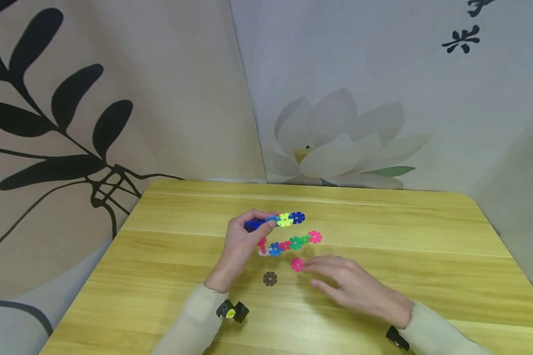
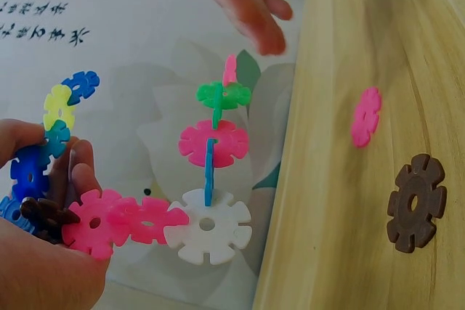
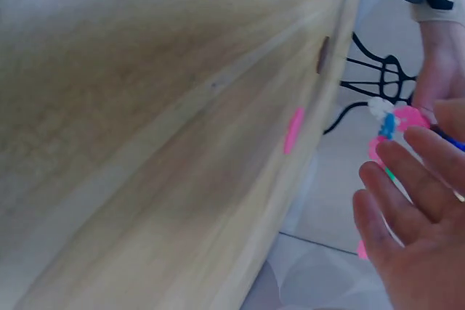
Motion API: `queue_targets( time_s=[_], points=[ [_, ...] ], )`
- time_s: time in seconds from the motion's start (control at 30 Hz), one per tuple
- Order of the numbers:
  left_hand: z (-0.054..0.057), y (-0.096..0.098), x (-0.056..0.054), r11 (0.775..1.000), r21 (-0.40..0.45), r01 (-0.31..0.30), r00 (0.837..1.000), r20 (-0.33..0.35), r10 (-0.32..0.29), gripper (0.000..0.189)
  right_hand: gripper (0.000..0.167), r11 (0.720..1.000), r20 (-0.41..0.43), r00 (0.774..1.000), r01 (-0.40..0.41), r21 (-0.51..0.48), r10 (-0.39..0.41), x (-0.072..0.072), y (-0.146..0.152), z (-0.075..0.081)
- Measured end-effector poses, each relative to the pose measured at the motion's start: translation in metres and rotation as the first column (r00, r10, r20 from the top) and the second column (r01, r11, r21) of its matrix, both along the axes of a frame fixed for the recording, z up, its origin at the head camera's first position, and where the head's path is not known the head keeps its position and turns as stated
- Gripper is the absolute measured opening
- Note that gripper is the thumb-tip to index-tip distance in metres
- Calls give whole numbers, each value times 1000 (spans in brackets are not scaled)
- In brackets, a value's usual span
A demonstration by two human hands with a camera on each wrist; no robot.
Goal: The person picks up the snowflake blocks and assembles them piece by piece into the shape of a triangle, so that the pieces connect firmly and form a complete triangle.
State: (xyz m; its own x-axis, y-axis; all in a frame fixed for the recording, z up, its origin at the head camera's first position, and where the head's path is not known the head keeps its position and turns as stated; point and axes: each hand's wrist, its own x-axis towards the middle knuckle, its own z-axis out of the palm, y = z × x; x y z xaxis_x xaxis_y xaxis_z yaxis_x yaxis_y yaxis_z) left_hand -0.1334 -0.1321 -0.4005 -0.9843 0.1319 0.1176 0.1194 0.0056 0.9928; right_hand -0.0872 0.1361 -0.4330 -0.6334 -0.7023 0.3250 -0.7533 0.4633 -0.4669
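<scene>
My left hand pinches a chain of interlocked plastic snowflake discs between thumb and fingers, holding it above the table. One arm of the chain has blue, yellow and teal discs; the other runs through pink, white, blue and green ones to a pink end disc. My right hand hovers over the table with its fingers extended and nothing in them. Near its fingertips in the head view, a loose pink disc lies on the wood. A loose brown disc lies closer to me.
The light wooden table reaches back to a wall printed with dark leaves and a pale lotus. A small black camera is strapped to the left wrist, and another black device sits on the right wrist.
</scene>
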Motion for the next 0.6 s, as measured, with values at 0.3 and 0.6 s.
queue_targets(
  time_s=[0.3, 0.6],
  points=[
    [-1, -1, 0, 1000, 8, 2, 1000, -5, -2, 19, 44, 982, 97, 995, -56, 178, 39, -8, -10, -10],
    [-1, -2, 0, 1000, 26, -3, 1000, 2, 3, 17, 51, 950, 116, 992, -86, 301, 53, -15, -16, -13]
  ],
)
